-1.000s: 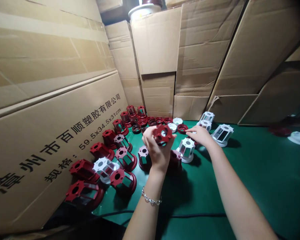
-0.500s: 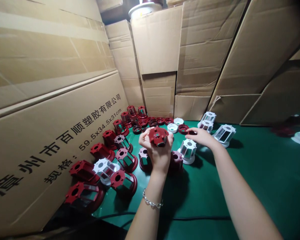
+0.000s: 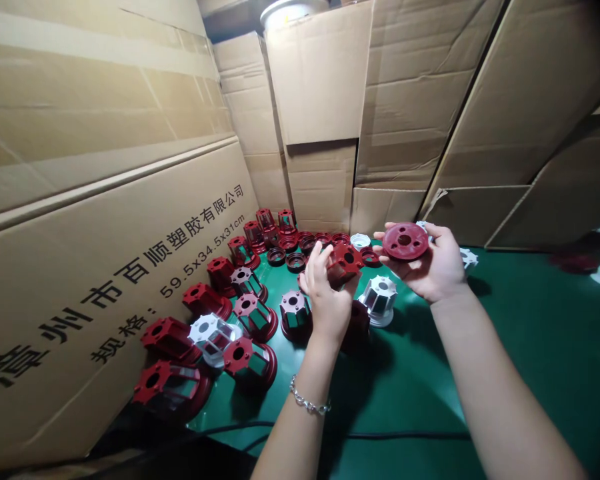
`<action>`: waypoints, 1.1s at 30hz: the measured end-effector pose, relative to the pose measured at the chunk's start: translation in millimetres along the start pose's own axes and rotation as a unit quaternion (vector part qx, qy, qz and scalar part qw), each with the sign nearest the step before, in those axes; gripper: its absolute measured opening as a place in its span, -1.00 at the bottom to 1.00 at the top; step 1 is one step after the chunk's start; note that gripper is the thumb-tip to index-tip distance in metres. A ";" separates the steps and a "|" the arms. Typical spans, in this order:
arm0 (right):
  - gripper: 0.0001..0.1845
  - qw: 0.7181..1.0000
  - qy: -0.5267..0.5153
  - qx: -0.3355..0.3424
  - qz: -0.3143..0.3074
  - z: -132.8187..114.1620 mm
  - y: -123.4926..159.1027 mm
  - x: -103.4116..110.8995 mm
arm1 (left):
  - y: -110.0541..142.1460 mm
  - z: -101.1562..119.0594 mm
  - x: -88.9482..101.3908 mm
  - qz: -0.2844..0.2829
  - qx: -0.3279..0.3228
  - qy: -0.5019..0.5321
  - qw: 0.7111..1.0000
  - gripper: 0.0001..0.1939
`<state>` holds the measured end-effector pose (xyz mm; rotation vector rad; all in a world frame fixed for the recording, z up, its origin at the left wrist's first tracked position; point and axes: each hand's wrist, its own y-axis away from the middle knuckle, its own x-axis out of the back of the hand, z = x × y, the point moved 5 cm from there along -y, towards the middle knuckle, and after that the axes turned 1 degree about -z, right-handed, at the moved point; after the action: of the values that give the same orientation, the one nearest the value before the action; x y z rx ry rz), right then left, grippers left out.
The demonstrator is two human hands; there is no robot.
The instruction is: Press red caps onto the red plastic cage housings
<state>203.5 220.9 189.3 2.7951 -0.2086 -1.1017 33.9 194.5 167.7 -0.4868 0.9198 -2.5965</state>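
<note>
My left hand (image 3: 325, 293) is closed around a red hexagonal plastic cage part (image 3: 345, 261), held up over the green table (image 3: 520, 347). My right hand (image 3: 433, 267) holds a red round disc with a centre hole (image 3: 405, 241) by its edge, raised just right of the cage part. The two pieces are close together but apart. Below my hands stand a white hexagonal housing (image 3: 379, 300) and a dark red assembled one (image 3: 293, 313).
Several red and white assembled housings (image 3: 250, 317) line the table's left side by a large printed carton (image 3: 105, 267). Red and white rings (image 3: 325, 240) lie at the back. Stacked cartons (image 3: 405, 113) wall in the back and right. A black cable (image 3: 380, 435) crosses the near table.
My right hand has come up from the back of the table with a red disc and brought it toward the left hand. The left hand has turned the cage part slightly.
</note>
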 end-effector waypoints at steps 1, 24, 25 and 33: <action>-0.54 1.000 -0.005 0.002 -0.017 0.7 2.1 -3.6 | -0.5 0.1 -0.7 -0.002 0.004 0.005 1.000 -0.40; -0.65 0.965 0.235 0.027 -0.118 10.4 20.3 -16.1 | 1.6 7.9 6.4 0.087 -0.127 0.027 0.988 -0.29; -0.66 0.966 0.225 0.014 -0.128 10.3 21.2 -16.6 | 2.5 8.4 5.7 0.083 -0.127 0.023 0.988 -0.27; -0.62 0.945 0.246 0.005 -0.216 7.4 27.7 -11.9 | 6.2 5.1 6.5 0.075 -0.102 -0.149 0.981 -0.40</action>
<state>187.5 195.3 196.6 3.0892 0.4704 -0.4114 31.5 184.5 168.8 -0.8044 1.0750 -2.2273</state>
